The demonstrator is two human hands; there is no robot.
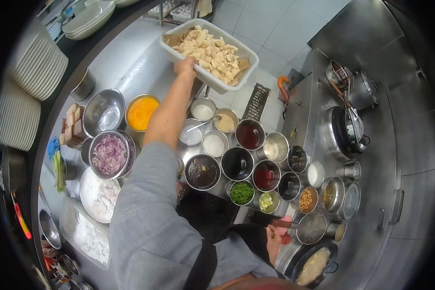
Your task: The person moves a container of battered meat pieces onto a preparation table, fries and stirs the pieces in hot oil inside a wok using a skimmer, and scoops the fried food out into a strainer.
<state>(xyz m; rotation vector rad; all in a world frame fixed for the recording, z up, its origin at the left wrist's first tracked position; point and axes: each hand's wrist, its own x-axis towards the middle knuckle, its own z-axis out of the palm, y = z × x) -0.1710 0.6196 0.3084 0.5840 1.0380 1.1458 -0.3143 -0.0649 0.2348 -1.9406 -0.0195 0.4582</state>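
My left hand (185, 66) grips the near rim of a white plastic tub (209, 79), with my left arm stretched far forward. Pale, folded, dumpling-like pieces (212, 53) fill the tub over brown paper. Low on the right, my right hand (274, 243) has its fingers curled together just below the brown handle (285, 224) of a strainer; I cannot tell what they hold. The strainer's round mesh (311, 227) rests over a metal pot. Close by on the stove, a wok (295, 261) contains pale food (313, 268) in liquid.
Metal pots of dark sauce (238, 164), powders and chopped greens (241, 192) crowd the middle counter. At left stand a bowl of sliced red onion (110, 154), a pot of orange liquid (141, 113) and a flour tray (88, 234). Stacked plates (43, 60) line the shelf.
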